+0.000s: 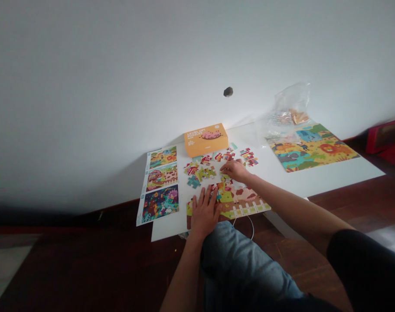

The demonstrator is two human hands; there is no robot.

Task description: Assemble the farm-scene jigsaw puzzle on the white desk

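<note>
My left hand (204, 213) lies flat with fingers spread on the left part of a partly joined farm jigsaw puzzle (246, 197), which shows a cow and a white fence along the table's front edge. Just beyond the puzzle's upper edge, my right hand (236, 170) is closed, fingertips pinched at a small green puzzle piece (226, 178) that they partly cover. Loose puzzle pieces surround it: a joined green cluster (206, 173), a teal piece (194, 181), red barn pieces (206, 160) and striped red pieces (249, 156) to the right.
An orange puzzle box (205, 145) stands against the wall. A sheet with three pictures (161, 180) hangs over the white table's (275, 184) left edge. On the right lie a completed animal puzzle (314, 149) and a clear plastic bag (293, 102) with pieces inside.
</note>
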